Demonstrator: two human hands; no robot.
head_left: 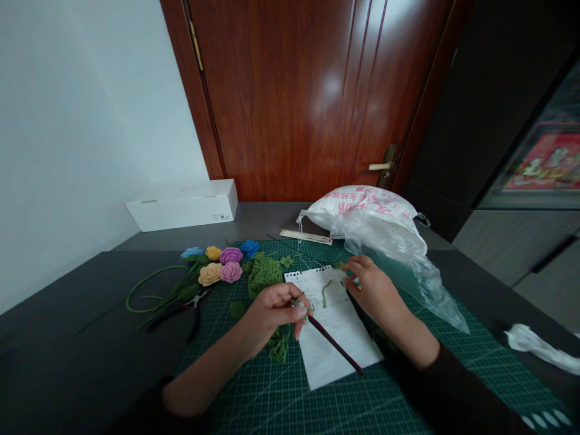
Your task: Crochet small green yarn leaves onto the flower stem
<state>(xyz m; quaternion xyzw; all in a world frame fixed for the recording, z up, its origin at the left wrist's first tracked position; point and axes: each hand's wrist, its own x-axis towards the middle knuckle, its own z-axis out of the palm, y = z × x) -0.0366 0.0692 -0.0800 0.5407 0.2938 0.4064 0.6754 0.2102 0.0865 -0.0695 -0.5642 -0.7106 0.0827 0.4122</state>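
Observation:
Pinched in my left hand [283, 308] are a small piece of green yarn work, mostly covered by the fingers, and a dark crochet hook [338, 345] whose handle slants down to the right. My right hand [374, 290] hovers over the upper right edge of a sheet of written paper [333, 356], thumb and fingers apart, with nothing clear between them. On the paper, between the hands, lies a short green yarn strand [324, 294]. A ball of green yarn [264, 272] rests just beyond my left hand, and loose green yarn [278, 345] hangs below it.
Crocheted flowers on green stems, including a purple one [231, 255], lie at left beside black-handled pliers [194, 302]. A green cutting mat [258, 399] covers the table's middle. Behind are a white box [185, 205], a ruler [306, 237] and a stuffed white bag [371, 208].

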